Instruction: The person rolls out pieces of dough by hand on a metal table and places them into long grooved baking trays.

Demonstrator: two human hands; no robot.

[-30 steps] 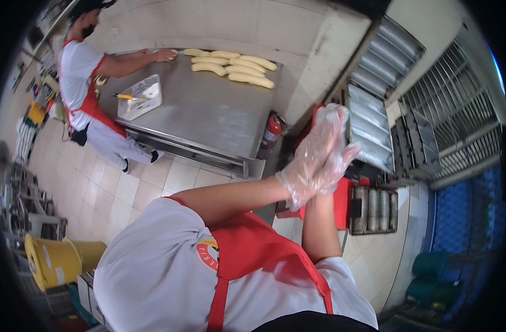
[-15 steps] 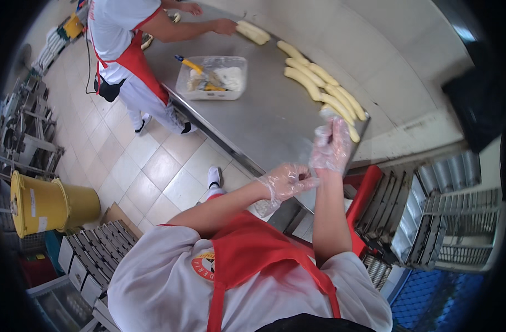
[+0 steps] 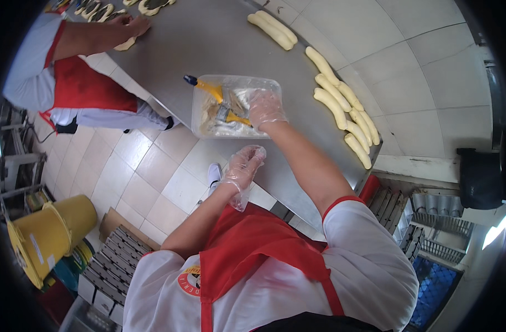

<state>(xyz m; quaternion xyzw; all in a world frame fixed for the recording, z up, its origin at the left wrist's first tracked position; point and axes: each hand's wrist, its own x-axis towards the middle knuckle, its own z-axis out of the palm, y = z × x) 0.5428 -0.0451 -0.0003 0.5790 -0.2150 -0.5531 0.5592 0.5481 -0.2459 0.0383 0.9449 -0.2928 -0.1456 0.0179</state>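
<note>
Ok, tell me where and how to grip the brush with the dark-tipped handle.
Take that brush by its yellow handle, probably best from above, at the left side of the tub: that end juts past the upper-left rim, while the bristle end lies inside, nearer the right hand.

Over to the left I can see a co-worker (image 3: 92, 86) in a white shirt and red apron, near a metal rack (image 3: 21, 149). Two yellow buckets (image 3: 40, 240) sit close together, with a row of grey baking tins (image 3: 120, 257) beside them and some brown cardboard (image 3: 112, 220) just behind the tins. Pale square tiles cover the floor (image 3: 148, 155) and the wall (image 3: 424, 77). Off to the right there's a black bag-like thing (image 3: 480, 180), more metal pans (image 3: 436, 205), blue mesh (image 3: 433, 290) and a bright light (image 3: 495, 231)
</note>
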